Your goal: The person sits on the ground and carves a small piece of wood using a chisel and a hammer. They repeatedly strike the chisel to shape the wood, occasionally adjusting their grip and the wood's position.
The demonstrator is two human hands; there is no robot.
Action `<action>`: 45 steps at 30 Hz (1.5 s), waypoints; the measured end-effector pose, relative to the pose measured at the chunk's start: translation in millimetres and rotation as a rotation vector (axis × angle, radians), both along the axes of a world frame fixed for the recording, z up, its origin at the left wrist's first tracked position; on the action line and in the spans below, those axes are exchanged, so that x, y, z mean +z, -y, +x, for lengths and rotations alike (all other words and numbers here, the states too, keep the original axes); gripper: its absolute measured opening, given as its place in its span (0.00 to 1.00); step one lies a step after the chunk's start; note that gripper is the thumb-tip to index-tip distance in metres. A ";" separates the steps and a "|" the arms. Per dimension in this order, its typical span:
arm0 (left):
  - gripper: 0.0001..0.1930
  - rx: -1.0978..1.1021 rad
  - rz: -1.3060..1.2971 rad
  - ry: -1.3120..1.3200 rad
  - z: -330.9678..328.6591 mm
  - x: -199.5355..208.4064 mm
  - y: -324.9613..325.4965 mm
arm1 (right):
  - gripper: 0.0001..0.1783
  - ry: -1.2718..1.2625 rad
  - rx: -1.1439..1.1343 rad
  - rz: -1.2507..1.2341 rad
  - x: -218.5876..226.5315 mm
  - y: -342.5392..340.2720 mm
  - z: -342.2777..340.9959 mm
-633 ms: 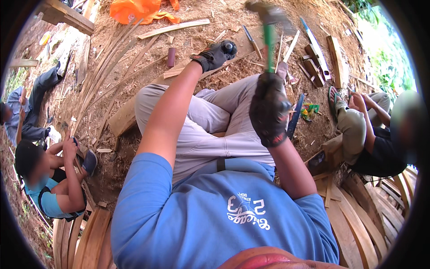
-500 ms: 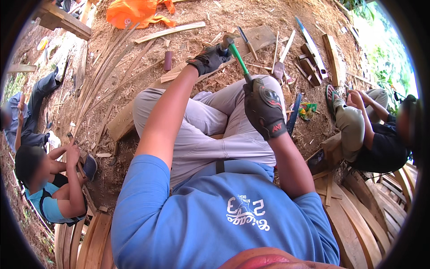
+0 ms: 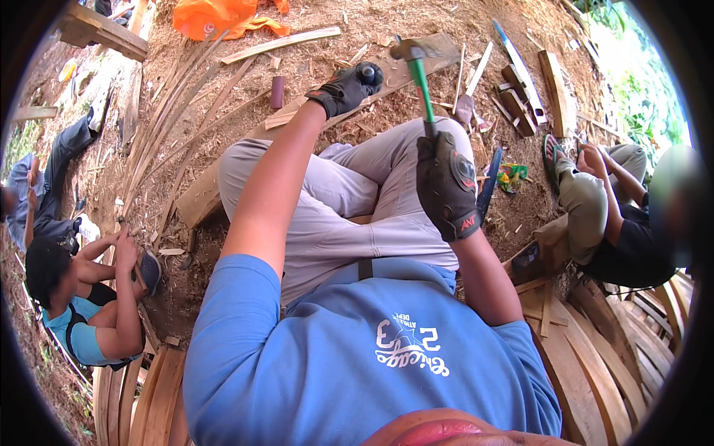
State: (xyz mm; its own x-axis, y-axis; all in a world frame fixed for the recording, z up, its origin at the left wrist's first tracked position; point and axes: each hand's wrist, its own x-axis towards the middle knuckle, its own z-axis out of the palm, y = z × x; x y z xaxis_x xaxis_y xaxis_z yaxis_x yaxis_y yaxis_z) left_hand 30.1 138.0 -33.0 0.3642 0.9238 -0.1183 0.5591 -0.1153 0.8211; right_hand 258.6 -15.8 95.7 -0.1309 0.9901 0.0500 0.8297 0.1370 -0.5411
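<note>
My left hand (image 3: pixel 343 92), in a dark work glove, is closed round an upright chisel (image 3: pixel 367 73). Only the round dark end of its handle shows; the blade is hidden under the hand. Beneath it a long wooden beam (image 3: pixel 199 202) runs across in front of my crossed legs. My right hand (image 3: pixel 448 184), gloved too, grips the green handle of a hammer (image 3: pixel 419 80). The hammer's metal head is raised to the right of the chisel, apart from it.
A handsaw (image 3: pixel 518 68), wooden planes (image 3: pixel 515 105) and a wooden block (image 3: pixel 555 95) lie at the far right. An orange bag (image 3: pixel 216 18) and long wood strips (image 3: pixel 167 123) lie at the far left. People sit left and right; curved planks (image 3: pixel 587 364) lie behind me.
The hammer head has lifted off the chisel handle and swung to the right. My right hand has shifted slightly right, while my left hand stays nearly in place.
</note>
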 end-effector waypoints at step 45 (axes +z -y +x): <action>0.11 -0.038 -0.043 -0.163 8.7 6.3 -67.0 | 0.19 0.202 0.077 -0.618 -138.7 -51.7 -78.4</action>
